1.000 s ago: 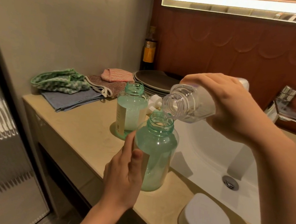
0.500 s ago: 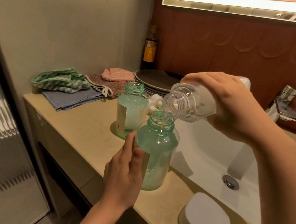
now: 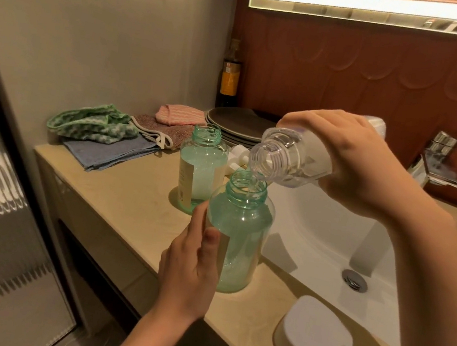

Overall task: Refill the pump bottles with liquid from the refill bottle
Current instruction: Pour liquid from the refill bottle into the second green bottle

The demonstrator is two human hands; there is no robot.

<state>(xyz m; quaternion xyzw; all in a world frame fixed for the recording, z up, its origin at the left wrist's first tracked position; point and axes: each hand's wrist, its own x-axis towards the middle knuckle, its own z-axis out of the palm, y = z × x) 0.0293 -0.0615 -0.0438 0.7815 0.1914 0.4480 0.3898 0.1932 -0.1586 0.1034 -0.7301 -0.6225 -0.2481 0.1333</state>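
Left hand (image 3: 191,266) and right hand (image 3: 348,159): bare. Left forearm (image 3: 139,335) and right forearm (image 3: 433,287): bare along their full visible length.

We see clear glossy plastic in the refill bottle (image 3: 290,160), translucent green plastic in the pump bottle (image 3: 238,232), soft cloth towels (image 3: 108,151), and a polished metal tap (image 3: 438,159).

One view, head-worn, wide-angle. We look forward and down across the table (image 3: 119,196) from close above. Left hand (image 3: 188,272) and pump bottle (image 3: 239,232) sit mid-frame. Right hand (image 3: 350,162) with refill bottle (image 3: 290,157) is upper right. Sink (image 3: 323,237) at right, wall (image 3: 110,26) at left, mirror (image 3: 388,8) edge on top. Left forearm (image 3: 142,335) enters from the bottom edge.
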